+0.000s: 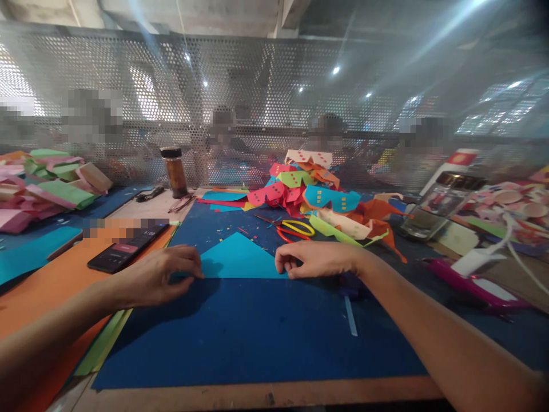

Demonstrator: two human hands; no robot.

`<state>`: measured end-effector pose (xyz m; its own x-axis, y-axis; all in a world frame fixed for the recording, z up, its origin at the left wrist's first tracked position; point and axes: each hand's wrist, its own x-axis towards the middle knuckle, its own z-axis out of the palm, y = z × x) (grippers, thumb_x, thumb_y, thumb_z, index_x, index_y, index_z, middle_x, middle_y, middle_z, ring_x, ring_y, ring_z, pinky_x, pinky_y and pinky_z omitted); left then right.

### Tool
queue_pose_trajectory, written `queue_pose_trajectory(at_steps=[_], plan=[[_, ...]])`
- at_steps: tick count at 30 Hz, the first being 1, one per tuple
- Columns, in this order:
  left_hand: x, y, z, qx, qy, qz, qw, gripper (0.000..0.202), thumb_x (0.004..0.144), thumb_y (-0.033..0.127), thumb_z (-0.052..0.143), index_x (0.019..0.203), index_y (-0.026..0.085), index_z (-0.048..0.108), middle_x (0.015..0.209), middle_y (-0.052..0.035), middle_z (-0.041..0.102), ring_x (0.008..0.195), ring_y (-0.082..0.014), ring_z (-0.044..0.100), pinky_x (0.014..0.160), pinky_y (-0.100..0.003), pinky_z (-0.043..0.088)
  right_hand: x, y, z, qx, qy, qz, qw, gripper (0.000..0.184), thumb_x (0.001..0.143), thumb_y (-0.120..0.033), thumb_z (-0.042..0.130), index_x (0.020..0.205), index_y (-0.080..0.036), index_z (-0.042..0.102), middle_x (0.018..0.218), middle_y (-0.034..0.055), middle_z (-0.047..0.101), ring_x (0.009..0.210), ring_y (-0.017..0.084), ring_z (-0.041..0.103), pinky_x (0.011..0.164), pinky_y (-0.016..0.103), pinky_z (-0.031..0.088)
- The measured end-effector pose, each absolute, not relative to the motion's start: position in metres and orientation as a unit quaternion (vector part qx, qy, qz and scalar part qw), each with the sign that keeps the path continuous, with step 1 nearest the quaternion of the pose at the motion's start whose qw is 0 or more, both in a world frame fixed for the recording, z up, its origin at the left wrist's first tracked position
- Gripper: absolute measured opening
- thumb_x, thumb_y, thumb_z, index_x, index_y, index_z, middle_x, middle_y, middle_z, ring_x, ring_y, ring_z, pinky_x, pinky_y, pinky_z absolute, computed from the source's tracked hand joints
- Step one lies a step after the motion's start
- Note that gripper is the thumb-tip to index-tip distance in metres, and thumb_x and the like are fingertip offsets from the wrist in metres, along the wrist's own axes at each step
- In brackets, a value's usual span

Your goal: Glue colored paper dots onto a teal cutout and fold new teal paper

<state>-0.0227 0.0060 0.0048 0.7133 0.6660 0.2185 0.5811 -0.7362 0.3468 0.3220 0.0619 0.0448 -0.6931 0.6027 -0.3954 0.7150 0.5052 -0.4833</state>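
A bright blue sheet of paper (238,257), shaped as a triangle with its point away from me, lies flat on the dark blue mat (240,337). At its left corner, the thumb and fingers of my left hand (169,276) pinch the paper. My right hand (319,259) has its fingers curled in and its thumb and fingertips closed on the right corner. Both hands hide the ends of the long near edge. Just beyond the paper lie scissors (295,229) with red and yellow handles, among tiny colored paper scraps.
Cut and folded colored papers (300,183) are heaped at the back. On the left are a phone (128,247), orange paper (51,309) and a dark-capped jar (174,174). A glass bottle (435,209) and a magenta device with a white cable (476,286) stand right.
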Motion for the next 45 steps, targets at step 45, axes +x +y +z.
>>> queue_pose_trajectory(at_steps=[45], plan=[[-0.030, 0.022, -0.006, 0.878, 0.381, 0.172, 0.233, 0.022, 0.091, 0.013, 0.049, 0.107, 0.022, 0.061, 0.108, -0.0041, 0.060, 0.104, -0.0215, 0.056, 0.094, -0.037, 0.044, 0.323, 0.063, 0.044, 0.375, 0.865, -0.323, 0.085, 0.022, 0.078, -0.016, 0.060, 0.100, -0.017, 0.063, 0.092, 0.0048, 0.062, 0.085, 0.019, 0.060, 0.072, 0.027, 0.046]])
